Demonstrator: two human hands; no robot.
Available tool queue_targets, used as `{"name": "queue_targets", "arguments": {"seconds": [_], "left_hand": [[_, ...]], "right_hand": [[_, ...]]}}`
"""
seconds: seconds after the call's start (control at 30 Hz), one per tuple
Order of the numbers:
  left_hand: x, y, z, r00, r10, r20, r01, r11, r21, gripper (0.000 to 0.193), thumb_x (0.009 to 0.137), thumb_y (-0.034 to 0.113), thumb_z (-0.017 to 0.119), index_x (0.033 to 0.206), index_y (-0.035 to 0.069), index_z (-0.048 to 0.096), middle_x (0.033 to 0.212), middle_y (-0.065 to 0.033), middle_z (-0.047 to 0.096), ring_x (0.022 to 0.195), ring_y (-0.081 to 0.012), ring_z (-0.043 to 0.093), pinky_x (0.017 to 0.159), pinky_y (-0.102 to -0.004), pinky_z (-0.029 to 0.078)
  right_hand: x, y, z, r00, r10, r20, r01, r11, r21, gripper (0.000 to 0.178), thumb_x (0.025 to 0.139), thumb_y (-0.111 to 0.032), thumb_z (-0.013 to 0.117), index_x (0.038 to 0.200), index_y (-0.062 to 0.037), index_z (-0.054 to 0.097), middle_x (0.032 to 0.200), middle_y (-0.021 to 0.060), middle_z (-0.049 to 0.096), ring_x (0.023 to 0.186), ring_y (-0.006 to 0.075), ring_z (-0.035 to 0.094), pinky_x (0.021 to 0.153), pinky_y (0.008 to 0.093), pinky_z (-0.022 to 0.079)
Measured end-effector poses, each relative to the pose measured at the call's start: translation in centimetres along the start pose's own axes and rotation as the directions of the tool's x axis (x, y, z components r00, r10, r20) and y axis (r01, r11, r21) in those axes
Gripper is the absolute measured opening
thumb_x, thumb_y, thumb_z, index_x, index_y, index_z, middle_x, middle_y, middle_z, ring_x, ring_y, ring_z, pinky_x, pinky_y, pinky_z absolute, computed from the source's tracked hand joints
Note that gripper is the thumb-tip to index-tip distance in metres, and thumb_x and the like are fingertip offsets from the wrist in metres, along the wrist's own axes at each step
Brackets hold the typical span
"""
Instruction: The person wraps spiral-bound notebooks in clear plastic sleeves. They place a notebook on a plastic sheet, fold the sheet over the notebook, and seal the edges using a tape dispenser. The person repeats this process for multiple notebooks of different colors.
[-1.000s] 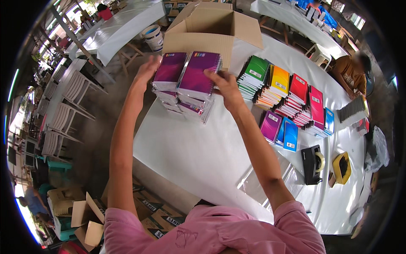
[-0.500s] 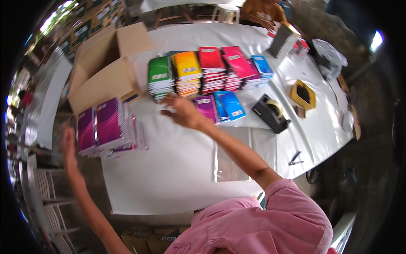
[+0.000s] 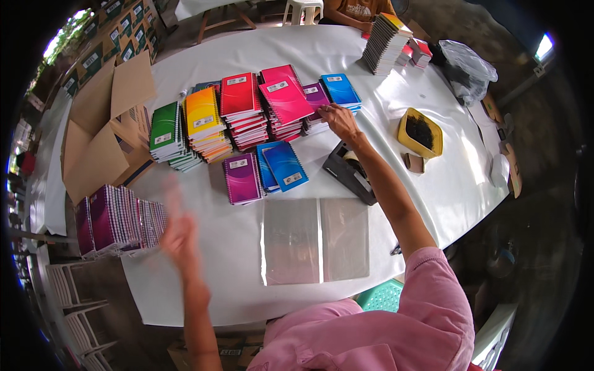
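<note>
My right hand [image 3: 340, 122] reaches over the tape dispenser [image 3: 351, 170]. Its fingers are closed at the right edge of a purple notebook [image 3: 315, 96] on a stack, beside the blue notebooks [image 3: 341, 91]. My left hand [image 3: 179, 232] is smeared by motion above the table, just right of a large pile of purple spiral notebooks [image 3: 114, 216]; its fingers are unclear. Stacks of green [image 3: 166, 127], yellow [image 3: 202, 112], red [image 3: 240, 94] and pink notebooks [image 3: 286, 100] stand in a row. In front lie another purple notebook [image 3: 242, 177] and two overlapping blue ones [image 3: 284, 167].
Clear plastic sleeves [image 3: 291, 241] lie at the near side of the white table. An open carton [image 3: 93, 148] stands at the left. Rightward are a yellow tub [image 3: 409, 133] with dark contents and a plastic bag [image 3: 465, 68]. A person [image 3: 356, 13] sits across, beside a tall notebook stack [image 3: 383, 46].
The view has shifted. My right hand has moved from near the green stack to the purple one at the right. My left hand has swung from the purple pile's left side to its right.
</note>
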State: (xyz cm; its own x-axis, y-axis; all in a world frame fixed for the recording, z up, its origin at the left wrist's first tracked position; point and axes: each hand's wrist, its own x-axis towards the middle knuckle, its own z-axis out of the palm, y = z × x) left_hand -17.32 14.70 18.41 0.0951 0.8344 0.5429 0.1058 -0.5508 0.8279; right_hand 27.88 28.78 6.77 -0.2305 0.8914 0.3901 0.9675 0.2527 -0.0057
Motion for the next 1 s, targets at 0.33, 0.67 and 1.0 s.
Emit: {"name": "queue_targets", "arguments": {"seconds": [0.33,0.67,1.0], "left_hand": [[1.8,-10.0,30.1,0.475,-0.641,0.602,0.784,-0.002,-0.621,0.060,0.096,0.036,0.055,0.144,0.005,0.035,0.150,-0.0159,0.032,0.140,-0.0288,0.028,0.112,-0.0466,0.027],[4.5,-11.6,30.9,0.453,-0.607,0.653,0.641,-0.287,-0.712,0.074,0.090,0.057,0.055,0.138,0.003,0.039,0.141,-0.0184,0.041,0.135,-0.0376,0.033,0.107,-0.0578,0.034],[-1.4,-12.1,22.0,0.643,-0.610,0.463,0.683,0.184,-0.707,0.049,0.099,0.031,0.045,0.132,-0.005,0.045,0.125,-0.0221,0.058,0.116,-0.0349,0.058,0.100,-0.0434,0.046]], "right_hand": [[-1.7,3.3,-0.9,0.985,-0.167,0.033,0.167,0.986,0.002,0.048,0.077,-0.003,0.059,0.125,-0.0044,0.058,0.134,0.0097,0.055,0.127,0.0218,0.050,0.112,0.0405,0.032],[-2.4,3.8,-7.5,0.927,-0.082,-0.365,0.171,0.960,0.220,0.038,0.068,0.006,0.057,0.104,-0.0041,0.065,0.109,0.0101,0.066,0.106,0.0286,0.060,0.097,0.0392,0.045],[-9.4,-7.8,-9.0,0.922,0.385,0.036,-0.241,0.500,0.831,0.017,0.082,0.003,0.065,0.099,-0.0002,0.066,0.094,0.0155,0.067,0.088,0.0282,0.067,0.076,0.0326,0.052]]}}
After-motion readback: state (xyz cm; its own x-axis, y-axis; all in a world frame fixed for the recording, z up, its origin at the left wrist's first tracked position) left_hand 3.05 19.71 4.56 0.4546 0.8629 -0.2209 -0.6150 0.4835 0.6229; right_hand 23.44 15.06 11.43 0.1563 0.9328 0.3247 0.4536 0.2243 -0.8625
